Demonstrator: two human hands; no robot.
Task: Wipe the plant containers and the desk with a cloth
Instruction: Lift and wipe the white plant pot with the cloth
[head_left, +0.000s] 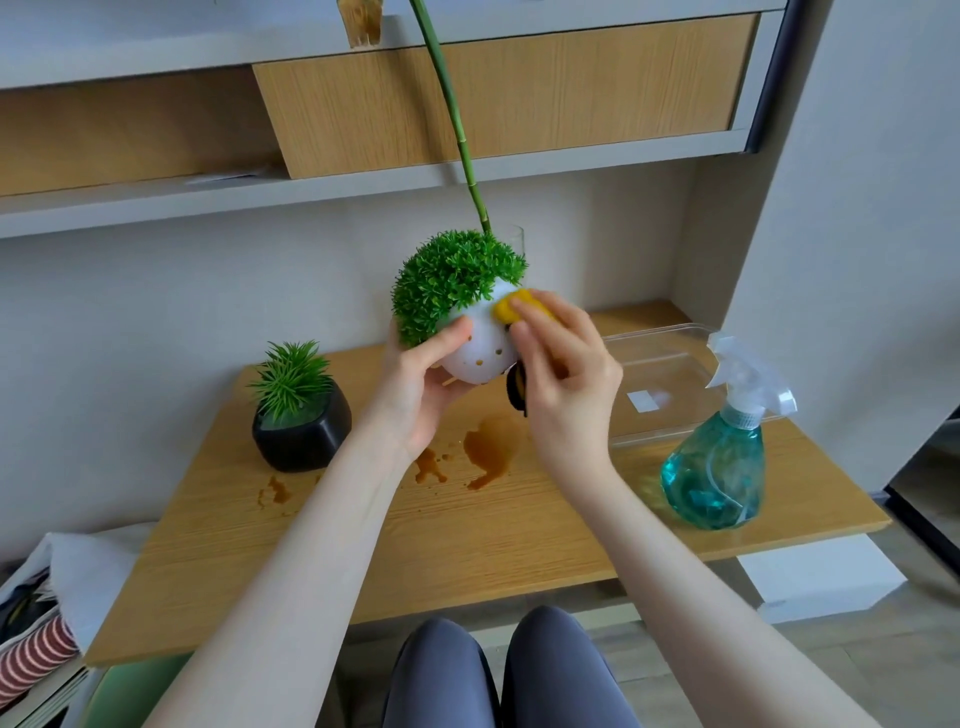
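Observation:
My left hand (415, 384) grips a round white plant pot (480, 353) with a bushy green top, tilted and lifted above the wooden desk (467, 545). My right hand (566, 374) pinches a yellow cloth (511, 306) and presses it against the pot's upper right side. Part of the cloth is hidden under my fingers. A second plant in a black pot (301, 431) stands on the desk at the left. Brown spill stains (488, 452) lie on the desk below my hands.
A teal spray bottle (722, 457) stands at the right of the desk, with a clear plastic tray (670, 364) behind it. A tall green stalk in a glass (514, 239) stands behind the lifted pot. Shelves (363, 182) hang overhead. My knees are under the front edge.

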